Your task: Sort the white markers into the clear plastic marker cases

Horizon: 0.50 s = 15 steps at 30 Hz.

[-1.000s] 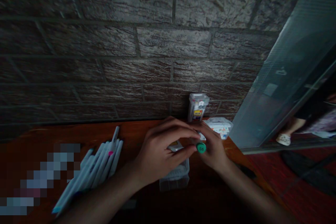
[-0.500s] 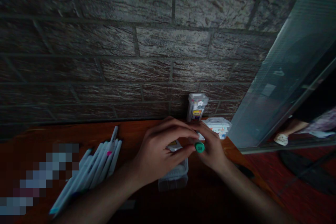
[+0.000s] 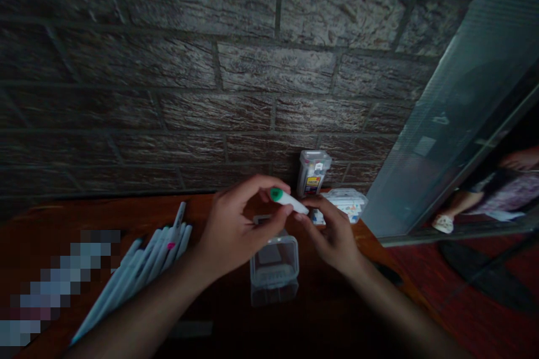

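A white marker pen point(image 3: 293, 203) with a green end is held in the air between my two hands, its green end toward the left. My left hand point(image 3: 231, 224) pinches it between thumb and fingers. My right hand point(image 3: 334, 235) has its thumb and fingers closed at the marker's other end. Below them a clear plastic case point(image 3: 274, 275) sits on the wooden table. To the left, beside my left forearm, lies a row of white markers point(image 3: 141, 263); one pink end shows among them.
A clear case with a yellow label point(image 3: 313, 184) stands upright by the brick wall point(image 3: 248, 112). Next to it is another clear case point(image 3: 347, 202) holding markers. A dark object point(image 3: 387, 274) lies near the table's right edge. Beyond a glass panel point(image 3: 404, 179), part of a person shows.
The marker has turned from pointing its green end at me to lying slantwise, green end left. My left hand has moved left and up, uncovering the clear case below.
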Each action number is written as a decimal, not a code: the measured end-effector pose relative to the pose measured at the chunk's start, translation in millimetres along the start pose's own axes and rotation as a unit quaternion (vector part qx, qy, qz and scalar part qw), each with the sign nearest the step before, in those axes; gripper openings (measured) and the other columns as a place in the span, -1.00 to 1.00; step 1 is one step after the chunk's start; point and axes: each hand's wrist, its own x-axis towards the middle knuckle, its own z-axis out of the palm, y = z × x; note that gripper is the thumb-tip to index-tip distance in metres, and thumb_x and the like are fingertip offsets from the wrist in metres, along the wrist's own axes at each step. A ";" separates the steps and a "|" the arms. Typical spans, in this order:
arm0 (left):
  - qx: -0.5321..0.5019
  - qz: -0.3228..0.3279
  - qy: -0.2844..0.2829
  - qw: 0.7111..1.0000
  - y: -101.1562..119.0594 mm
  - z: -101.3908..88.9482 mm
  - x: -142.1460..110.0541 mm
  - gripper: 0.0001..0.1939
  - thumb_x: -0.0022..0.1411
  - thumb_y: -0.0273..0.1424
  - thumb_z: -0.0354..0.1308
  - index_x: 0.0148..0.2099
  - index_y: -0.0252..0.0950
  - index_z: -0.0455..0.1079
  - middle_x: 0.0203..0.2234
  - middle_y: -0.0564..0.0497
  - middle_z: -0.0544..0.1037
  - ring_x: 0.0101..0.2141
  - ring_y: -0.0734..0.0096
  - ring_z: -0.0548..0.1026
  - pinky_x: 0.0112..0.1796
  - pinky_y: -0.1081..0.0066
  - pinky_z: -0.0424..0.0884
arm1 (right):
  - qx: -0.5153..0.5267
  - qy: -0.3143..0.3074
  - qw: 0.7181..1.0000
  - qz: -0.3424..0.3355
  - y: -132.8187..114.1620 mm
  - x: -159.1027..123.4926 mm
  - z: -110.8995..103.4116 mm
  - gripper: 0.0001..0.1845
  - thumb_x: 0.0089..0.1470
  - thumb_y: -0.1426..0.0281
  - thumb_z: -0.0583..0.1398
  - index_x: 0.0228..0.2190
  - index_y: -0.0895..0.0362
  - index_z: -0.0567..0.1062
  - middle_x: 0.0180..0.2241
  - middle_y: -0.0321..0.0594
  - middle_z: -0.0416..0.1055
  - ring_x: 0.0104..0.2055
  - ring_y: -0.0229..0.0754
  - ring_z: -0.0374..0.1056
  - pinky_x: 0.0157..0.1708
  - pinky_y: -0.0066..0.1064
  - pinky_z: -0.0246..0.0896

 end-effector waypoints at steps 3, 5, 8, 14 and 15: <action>0.002 -0.042 0.007 0.999 -13.3 -12.6 8.0 -0.78 0.26 -0.48 0.37 -0.04 -0.25 0.54 -0.22 0.01 0.69 -0.21 0.35 0.66 -0.14 0.44 0.55 | 0.033 0.018 0.999 0.028 -2.1 2.2 -3.7 -0.85 0.29 0.37 0.30 -0.09 0.04 0.59 -0.22 -0.16 0.59 -0.19 -0.08 0.52 -0.21 -0.25 0.41; 0.000 -0.059 -0.025 0.998 -24.3 -21.2 13.4 -0.79 0.26 -0.41 0.39 -0.05 -0.26 0.56 -0.20 -0.02 0.70 -0.21 0.30 0.68 -0.19 0.43 0.58 | 0.055 0.037 0.997 0.041 -4.7 6.1 -9.0 -0.84 0.28 0.36 0.32 -0.10 0.03 0.63 -0.23 -0.17 0.60 -0.21 -0.08 0.53 -0.23 -0.25 0.40; 0.018 -0.056 -0.110 0.992 -39.9 -30.7 18.2 -0.78 0.27 -0.36 0.39 -0.04 -0.23 0.61 -0.12 -0.05 0.73 -0.14 0.23 0.69 -0.14 0.35 0.61 | 0.059 0.057 0.995 0.049 -11.6 14.9 -19.1 -0.85 0.22 0.35 0.37 -0.15 0.03 0.67 -0.26 -0.17 0.63 -0.25 -0.08 0.54 -0.27 -0.26 0.40; 0.061 -0.031 -0.189 0.980 -52.6 -32.4 16.7 -0.84 0.31 -0.46 0.33 -0.06 -0.22 0.63 -0.21 0.01 0.74 -0.24 0.31 0.69 -0.24 0.43 0.57 | 0.066 0.007 0.998 0.021 -38.2 40.7 -27.6 -0.82 0.11 0.37 0.45 -0.20 0.05 0.68 -0.34 -0.21 0.64 -0.37 -0.14 0.51 -0.41 -0.34 0.37; 0.065 -0.026 -0.188 0.980 -52.8 -31.8 16.1 -0.85 0.32 -0.46 0.32 -0.07 -0.23 0.63 -0.23 0.02 0.74 -0.26 0.33 0.68 -0.25 0.44 0.56 | 0.063 -0.003 0.998 0.009 -43.4 46.6 -26.5 -0.84 0.10 0.36 0.45 -0.22 0.05 0.68 -0.36 -0.22 0.64 -0.38 -0.15 0.50 -0.43 -0.36 0.35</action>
